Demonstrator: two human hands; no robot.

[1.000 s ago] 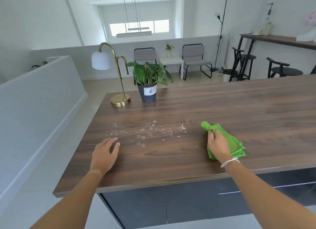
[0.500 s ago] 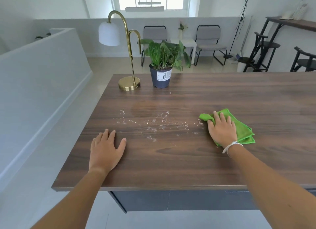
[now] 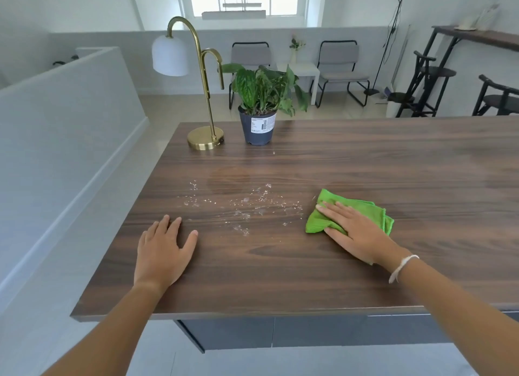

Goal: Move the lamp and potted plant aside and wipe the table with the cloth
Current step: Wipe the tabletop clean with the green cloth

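Your right hand (image 3: 355, 232) lies flat, pressing the green cloth (image 3: 348, 211); sweep it left through the droplets (image 3: 244, 204), left hand (image 3: 163, 249) flat and empty, bracing the tabletop (image 3: 365, 162).

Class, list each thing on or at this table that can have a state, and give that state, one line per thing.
Brass lamp with white shade: upright, at far left corner, unlit.
Potted plant in dark pot: upright, beside lamp.
Folded green cloth: flat, pressed under right hand.
Dark wooden table: wet, droplets unwiped.
Left hand: flat on table, empty.
Right hand: open, palm down on cloth.
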